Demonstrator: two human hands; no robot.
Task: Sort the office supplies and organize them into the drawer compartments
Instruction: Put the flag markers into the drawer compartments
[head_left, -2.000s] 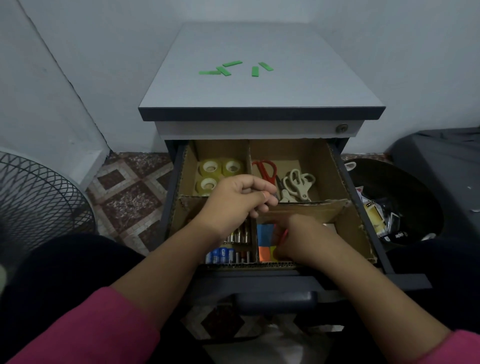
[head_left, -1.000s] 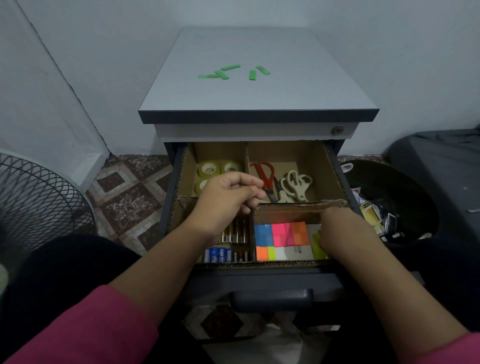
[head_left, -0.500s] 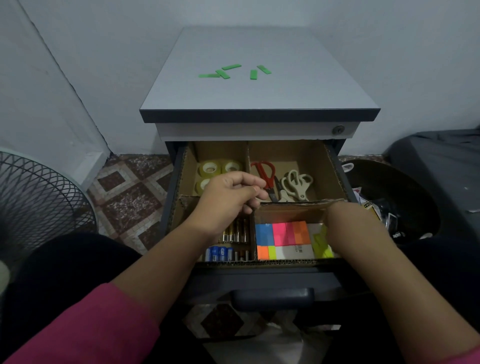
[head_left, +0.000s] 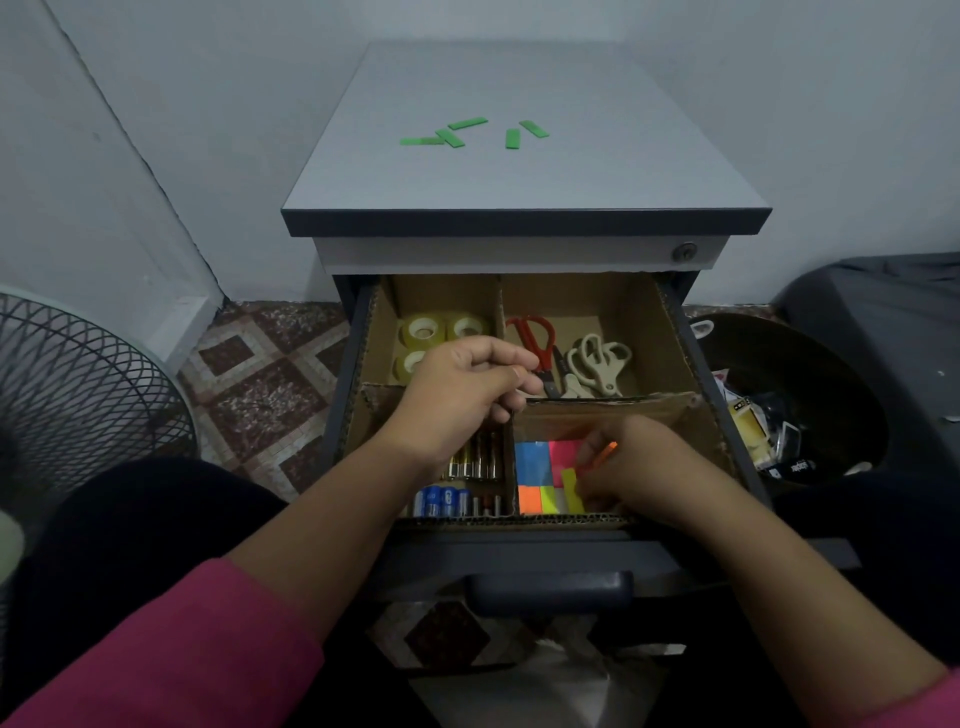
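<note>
Since the earlier frame, the right hand (head_left: 631, 462) has been shifted leftward, with an orange flat paper slip (head_left: 602, 453) now pinched over square neon sticky notes (head_left: 545, 475). The left hand (head_left: 460, 395) is clenched, its contents unseen, at the corrugated cardboard divider edge (head_left: 613, 402), metal scissors (head_left: 592, 361) just beyond.

A grey cabinet (head_left: 524, 171) stands against plain pale walls (head_left: 156, 78) in dim light. Left of it, patterned floor tiles (head_left: 260, 384) (brown and cream diamonds) and a wire fan guard (head_left: 78, 395); right, a dark bin (head_left: 810, 395).
</note>
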